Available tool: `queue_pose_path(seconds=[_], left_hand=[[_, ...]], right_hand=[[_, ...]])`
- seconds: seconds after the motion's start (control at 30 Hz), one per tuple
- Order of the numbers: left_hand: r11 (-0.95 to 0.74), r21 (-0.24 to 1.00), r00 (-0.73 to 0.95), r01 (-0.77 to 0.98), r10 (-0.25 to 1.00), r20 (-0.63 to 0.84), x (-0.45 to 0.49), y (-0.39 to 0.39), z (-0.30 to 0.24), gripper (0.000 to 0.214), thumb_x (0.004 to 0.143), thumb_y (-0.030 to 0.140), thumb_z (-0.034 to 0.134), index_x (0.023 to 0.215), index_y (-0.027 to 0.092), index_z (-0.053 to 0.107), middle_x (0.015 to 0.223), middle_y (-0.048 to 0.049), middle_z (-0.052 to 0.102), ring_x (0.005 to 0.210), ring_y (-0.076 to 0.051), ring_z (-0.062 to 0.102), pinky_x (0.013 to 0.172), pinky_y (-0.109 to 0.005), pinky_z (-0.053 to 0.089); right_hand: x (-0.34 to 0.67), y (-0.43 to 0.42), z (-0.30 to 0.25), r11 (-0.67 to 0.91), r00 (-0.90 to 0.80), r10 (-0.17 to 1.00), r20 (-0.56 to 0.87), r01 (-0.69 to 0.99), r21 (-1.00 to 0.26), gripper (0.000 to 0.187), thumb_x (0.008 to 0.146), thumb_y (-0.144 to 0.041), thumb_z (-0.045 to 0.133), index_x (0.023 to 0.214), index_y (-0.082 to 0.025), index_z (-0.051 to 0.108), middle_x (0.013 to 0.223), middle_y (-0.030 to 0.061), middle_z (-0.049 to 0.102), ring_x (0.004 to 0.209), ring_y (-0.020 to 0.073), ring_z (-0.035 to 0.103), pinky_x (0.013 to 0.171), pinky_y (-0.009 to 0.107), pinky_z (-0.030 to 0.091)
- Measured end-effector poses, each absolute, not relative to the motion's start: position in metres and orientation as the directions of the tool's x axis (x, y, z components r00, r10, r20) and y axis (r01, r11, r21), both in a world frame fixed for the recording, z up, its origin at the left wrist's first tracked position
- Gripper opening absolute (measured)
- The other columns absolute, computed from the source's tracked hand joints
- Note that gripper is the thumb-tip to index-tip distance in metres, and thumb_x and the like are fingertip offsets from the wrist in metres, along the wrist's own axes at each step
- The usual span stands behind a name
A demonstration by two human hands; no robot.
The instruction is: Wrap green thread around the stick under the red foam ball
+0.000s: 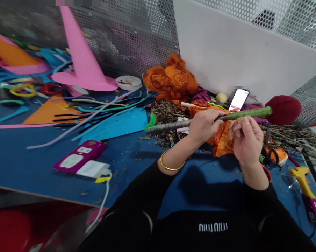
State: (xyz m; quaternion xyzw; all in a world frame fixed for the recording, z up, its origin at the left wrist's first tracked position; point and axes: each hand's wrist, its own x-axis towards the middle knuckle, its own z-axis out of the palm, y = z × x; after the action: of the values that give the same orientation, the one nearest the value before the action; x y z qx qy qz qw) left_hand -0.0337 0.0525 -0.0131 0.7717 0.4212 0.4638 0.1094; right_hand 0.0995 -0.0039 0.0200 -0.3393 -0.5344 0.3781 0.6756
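A long stick (171,126), greyish on its left part and wrapped in green on its right part, is held aslant above the table. A dark red cloth ball (285,109) caps its right end. My left hand (203,125), with a gold bangle on the wrist, is wrapped round the stick near its middle. Just below the green part, my right hand (248,138) is closed in a pinch; what its fingertips hold is too small to make out. Behind the hands lie crumpled orange cloth (221,141) and a lit phone (238,99).
Black-handled scissors (271,154) and a yellow glue gun (303,180) lie at the right. Dried plant stalks (291,134) stretch behind them. At the left are a purple power strip (80,156) with a white charger (93,168), blue sheets (121,124) and a pink cone hat (81,63).
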Motion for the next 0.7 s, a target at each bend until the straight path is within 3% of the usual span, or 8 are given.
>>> queue_pose_path(seconds=[0.13, 0.33, 0.53, 0.7], left_hand=[[-0.629, 0.465, 0.292, 0.623, 0.738, 0.608, -0.034, 0.05, -0.014, 0.025, 0.091, 0.015, 0.062, 0.11, 0.017, 0.077, 0.108, -0.0076, 0.081, 0.102, -0.024, 0.075, 0.09, -0.035, 0.057], [-0.663, 0.324, 0.41, 0.675, 0.702, 0.582, -0.034, 0.049, -0.02, 0.023, 0.093, 0.018, 0.059, 0.11, 0.017, 0.074, 0.103, -0.0078, 0.08, 0.095, -0.025, 0.074, 0.081, -0.034, 0.055], [-0.692, 0.181, 0.488, 0.699, 0.647, 0.586, -0.03, 0.044, -0.019, 0.024, 0.089, 0.01, 0.052, 0.098, 0.015, 0.074, 0.095, -0.0101, 0.077, 0.089, -0.025, 0.072, 0.075, -0.034, 0.053], [-0.732, 0.037, 0.53, 0.68, 0.526, 0.665, -0.028, 0.041, -0.018, 0.026, 0.096, 0.014, 0.051, 0.11, 0.014, 0.073, 0.094, -0.0085, 0.078, 0.086, -0.023, 0.072, 0.073, -0.032, 0.053]], right_hand=[[0.118, 0.005, 0.024, 0.557, 0.086, 0.829, 0.553, -0.033, -0.83, 0.032, 0.097, -0.042, 0.061, 0.07, -0.024, 0.061, 0.063, -0.0008, 0.057, 0.069, 0.0163, 0.064, 0.074, 0.034, 0.057], [0.131, 0.022, 0.018, 0.508, 0.143, 0.842, 0.52, 0.112, -0.854, 0.03, 0.095, -0.047, 0.061, 0.076, -0.025, 0.068, 0.077, 0.0027, 0.072, 0.083, 0.0205, 0.074, 0.078, 0.037, 0.062], [0.132, 0.036, 0.012, 0.515, 0.22, 0.834, 0.506, 0.017, -0.857, 0.021, 0.095, -0.038, 0.066, 0.083, -0.023, 0.076, 0.081, 0.0015, 0.078, 0.082, 0.0177, 0.077, 0.087, 0.036, 0.064], [0.138, 0.046, 0.008, 0.45, 0.242, 0.869, 0.431, -0.026, -0.893, 0.024, 0.093, -0.043, 0.068, 0.084, -0.022, 0.077, 0.086, 0.0021, 0.082, 0.086, 0.019, 0.08, 0.09, 0.037, 0.065]])
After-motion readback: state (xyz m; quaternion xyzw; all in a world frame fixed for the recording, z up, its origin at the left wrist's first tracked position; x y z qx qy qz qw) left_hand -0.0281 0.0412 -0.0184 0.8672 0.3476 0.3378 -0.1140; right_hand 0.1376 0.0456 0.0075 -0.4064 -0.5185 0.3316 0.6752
